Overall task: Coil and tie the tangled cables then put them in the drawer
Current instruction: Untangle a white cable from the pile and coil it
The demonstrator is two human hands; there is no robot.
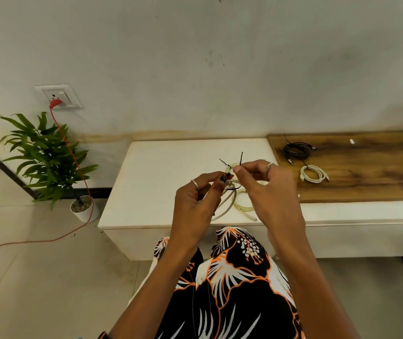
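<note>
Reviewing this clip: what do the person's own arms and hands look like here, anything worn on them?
Both forearms are bare, with no sleeves in view. The left hand wears a thin silver-coloured ring and has dark polish on at least one nail. The right hand wears a broader, ornate metallic ring. A dark band with a red edge shows at the frame's bottom edge beside the left arm; what it is cannot be told.

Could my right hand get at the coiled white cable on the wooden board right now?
Probably not yet: the right hand pinches the black tie, though nothing blocks the white cable.
</note>
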